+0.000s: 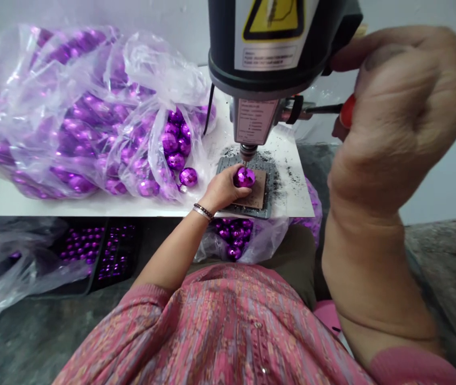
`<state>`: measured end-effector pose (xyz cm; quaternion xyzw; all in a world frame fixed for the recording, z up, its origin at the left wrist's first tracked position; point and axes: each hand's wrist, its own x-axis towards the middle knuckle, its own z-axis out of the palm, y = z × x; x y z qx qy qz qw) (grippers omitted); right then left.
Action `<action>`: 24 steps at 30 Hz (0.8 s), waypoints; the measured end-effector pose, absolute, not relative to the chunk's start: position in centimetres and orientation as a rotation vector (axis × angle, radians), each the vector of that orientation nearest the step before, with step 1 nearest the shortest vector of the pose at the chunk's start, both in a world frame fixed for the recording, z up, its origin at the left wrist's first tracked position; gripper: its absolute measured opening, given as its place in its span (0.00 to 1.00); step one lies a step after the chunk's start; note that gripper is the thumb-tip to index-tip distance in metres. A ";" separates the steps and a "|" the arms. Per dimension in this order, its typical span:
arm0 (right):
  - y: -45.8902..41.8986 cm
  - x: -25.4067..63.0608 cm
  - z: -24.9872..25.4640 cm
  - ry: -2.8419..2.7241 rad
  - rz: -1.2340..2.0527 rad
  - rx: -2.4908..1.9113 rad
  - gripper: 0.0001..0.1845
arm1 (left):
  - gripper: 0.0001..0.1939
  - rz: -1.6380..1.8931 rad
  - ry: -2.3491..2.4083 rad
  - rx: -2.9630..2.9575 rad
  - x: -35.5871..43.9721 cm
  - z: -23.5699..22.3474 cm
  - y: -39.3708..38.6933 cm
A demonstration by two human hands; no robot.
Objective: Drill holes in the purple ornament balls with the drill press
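Head view: drill press (268,80) stood over the tabletop (298,200), its front bearing a yellow warning sign (273,29) w/ black border & a drill-like picture, partly cut off by the top edge. White label (267,58) under it had small print, too tiny to read for sure; same for the spec plate (253,122) lower down, several lines of txt. No brand legible.

L hand (223,188) had thumb & fingers clamped on a faceted purple ball (246,178), which sat over the brown pad (256,198) on the grey base (268,195), directly under the chuck (248,152). Couldn't tell if bit touched ball.

R hand (404,112) was up close to cam, fingers curled round the lever's red knob (347,110); tips mostly hidden.

Loose ball (188,177) lay L of the L hand, just beside a clear plastic bag (143,64) full of similar purple ones.
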<state>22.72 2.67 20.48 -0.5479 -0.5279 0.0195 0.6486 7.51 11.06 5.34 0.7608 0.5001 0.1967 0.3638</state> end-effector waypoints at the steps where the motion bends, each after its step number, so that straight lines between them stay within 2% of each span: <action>1: 2.6 22.7 20.3 -1.195 0.043 -1.244 0.24 | 0.36 0.505 1.285 1.965 7.5 5.3 11.1; 5: 2.4 22.8 18.8 -1.201 -0.010 -1.266 0.27 | 0.35 0.507 1.280 2.000 7.4 5.1 11.0; 11: 1.8 22.9 16.8 -1.216 -0.100 -1.242 0.22 | 0.33 0.490 1.291 2.019 7.5 5.4 10.8; 24: 1.9 23.3 13.5 -1.305 -0.238 -1.175 0.25 | 0.36 0.509 1.275 1.932 7.4 5.6 10.6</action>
